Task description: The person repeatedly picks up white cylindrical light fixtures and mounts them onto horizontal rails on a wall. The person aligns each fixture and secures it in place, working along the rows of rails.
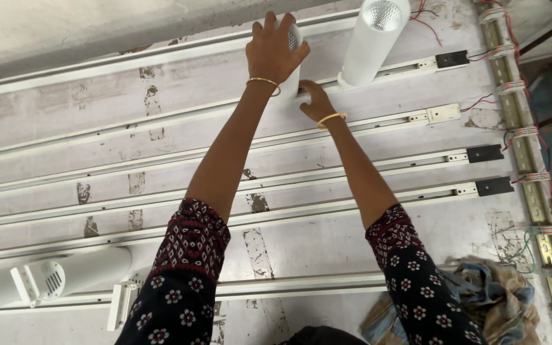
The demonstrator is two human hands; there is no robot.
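Left hand: your left hand (275, 48) is wrapped over the top of a white cylindrical track light (291, 70), fingers curled round it, so it stays upright on the rail.

Right hand: your right hand (315, 101) sits at the lamp's base where it meets the white metal track rail (378, 69); fingers look pressed against it, but whether they actually grip I can't tell.

Neighbour: a second white cylindrical spotlight (373, 38) stands just beside, already on that rail.

Rails: parallel white tracks lie flat across the grey board (65, 102), ends wired to the terminal strip (525, 134) on your right.

Spare lamps: more white lamps (46, 278) lie on their sides, near left.

Rag: a crumpled cloth (493, 291) lies near right.
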